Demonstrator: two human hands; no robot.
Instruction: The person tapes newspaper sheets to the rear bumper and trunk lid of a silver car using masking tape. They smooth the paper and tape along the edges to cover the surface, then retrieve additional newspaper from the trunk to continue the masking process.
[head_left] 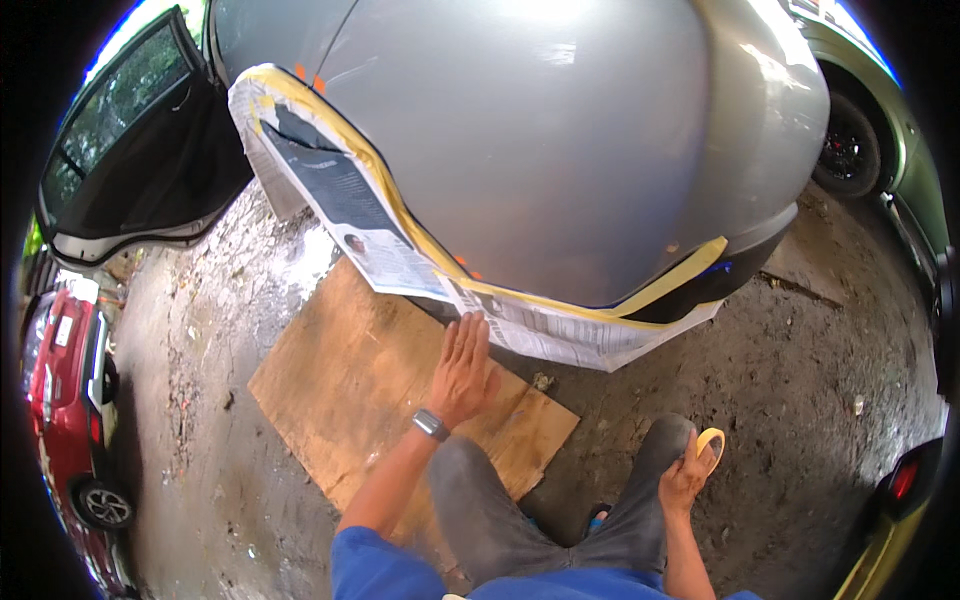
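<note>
My left hand [467, 368], a watch on its wrist, is stretched flat with its fingers together. Its fingertips reach the lower edge of newspaper sheets [385, 262] along the silver car bumper [560, 170]; whether they press on the paper I cannot tell. Yellow masking tape [400, 215] fixes the paper along the bumper's curved edge. At the right, a tape strip [680, 275] slants up over the dark lower trim. By my right knee, my right hand [682, 483] grips a roll of yellow masking tape [709, 437].
A worn plywood board [345, 370] lies on the dirt floor [200, 420] beneath the bumper. An open car door [150, 150] stands at the far left, above a red car [75, 370]. Another car's wheel [848, 145] is at the far right. Small orange tape bits [318, 83] mark the bumper.
</note>
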